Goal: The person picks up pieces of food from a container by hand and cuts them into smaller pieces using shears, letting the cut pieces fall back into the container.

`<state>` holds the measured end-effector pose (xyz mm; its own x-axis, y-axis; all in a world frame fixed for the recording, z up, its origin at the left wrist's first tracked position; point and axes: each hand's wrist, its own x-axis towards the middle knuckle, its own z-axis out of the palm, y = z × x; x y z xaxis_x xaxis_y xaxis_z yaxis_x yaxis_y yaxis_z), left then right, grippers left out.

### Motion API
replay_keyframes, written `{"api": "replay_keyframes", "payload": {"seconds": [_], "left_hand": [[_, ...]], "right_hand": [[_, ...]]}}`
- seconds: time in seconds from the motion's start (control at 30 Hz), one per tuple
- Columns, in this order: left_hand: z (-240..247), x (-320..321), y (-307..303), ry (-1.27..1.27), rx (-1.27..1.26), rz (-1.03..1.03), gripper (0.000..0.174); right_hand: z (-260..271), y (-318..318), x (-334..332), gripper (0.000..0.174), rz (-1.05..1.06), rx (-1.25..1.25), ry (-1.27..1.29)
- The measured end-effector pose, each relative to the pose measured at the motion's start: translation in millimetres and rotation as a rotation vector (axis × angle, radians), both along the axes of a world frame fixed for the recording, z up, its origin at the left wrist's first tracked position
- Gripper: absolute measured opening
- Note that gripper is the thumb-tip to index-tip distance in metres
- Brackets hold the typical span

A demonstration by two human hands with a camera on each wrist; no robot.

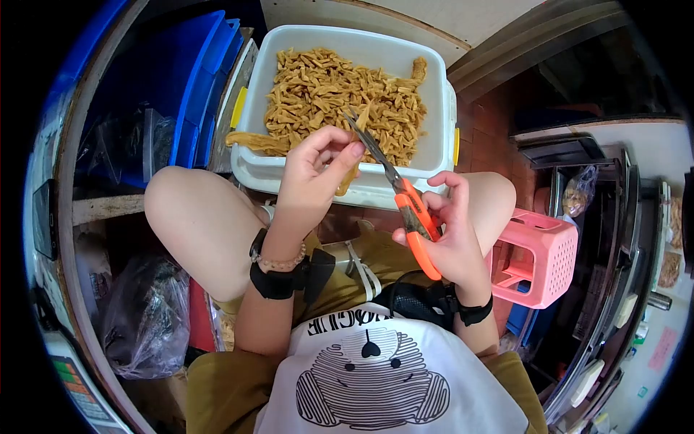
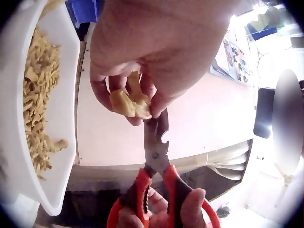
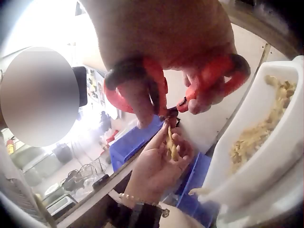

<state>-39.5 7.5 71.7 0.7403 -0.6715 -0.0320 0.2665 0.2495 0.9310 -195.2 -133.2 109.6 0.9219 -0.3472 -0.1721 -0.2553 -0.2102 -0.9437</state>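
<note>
My left hand [image 1: 314,170] pinches a soft yellow-brown food strip [image 2: 124,104] between thumb and fingers, with part of it hanging below the palm. In my right hand [image 1: 457,235] is a pair of scissors [image 1: 413,201] with orange handles, fingers and thumb through the loops. Its dark blades lie right at the left fingertips, beside the strip's upper end. The handles stand spread apart in the left wrist view. Beyond both hands, a white tub [image 1: 439,123] holds a pile of short cut strips [image 1: 332,87]. One longer uncut piece [image 1: 254,142] lies over its near left rim.
Blue crates [image 1: 206,87] stand left of the tub, and a pink plastic stool [image 1: 553,260] is by the right knee. A clear plastic bag [image 1: 144,318] sits at the lower left. Dark shelving [image 1: 607,239] lines the right side.
</note>
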Motion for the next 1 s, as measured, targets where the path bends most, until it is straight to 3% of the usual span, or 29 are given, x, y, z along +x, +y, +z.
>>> {"api": "replay_keyframes", "payload": {"seconds": [0.17, 0.23, 0.5, 0.57, 0.87, 1.0], "left_hand": [[-7, 4, 0, 0.066, -0.066, 0.036, 0.014], [-9, 6, 3, 0.056, 0.047, -0.024, 0.015], [-10, 8, 5, 0.008, 0.040, -0.015, 0.015], [-10, 9, 5, 0.005, 0.038, -0.020, 0.014], [-23, 15, 7, 0.034, 0.065, 0.036, 0.013], [-26, 18, 7, 0.017, 0.196, -0.053, 0.013]], "right_hand": [[-5, 1, 6, 0.067, -0.047, 0.075, -0.034], [-5, -1, 6, 0.067, -0.088, 0.115, -0.056], [-10, -12, 2, 0.068, -0.152, 0.194, -0.089], [-14, -16, 0, 0.069, -0.100, 0.075, -0.062], [-19, -22, 2, 0.065, -0.007, 0.119, -0.006], [-28, -28, 3, 0.064, -0.017, 0.130, 0.015]]}}
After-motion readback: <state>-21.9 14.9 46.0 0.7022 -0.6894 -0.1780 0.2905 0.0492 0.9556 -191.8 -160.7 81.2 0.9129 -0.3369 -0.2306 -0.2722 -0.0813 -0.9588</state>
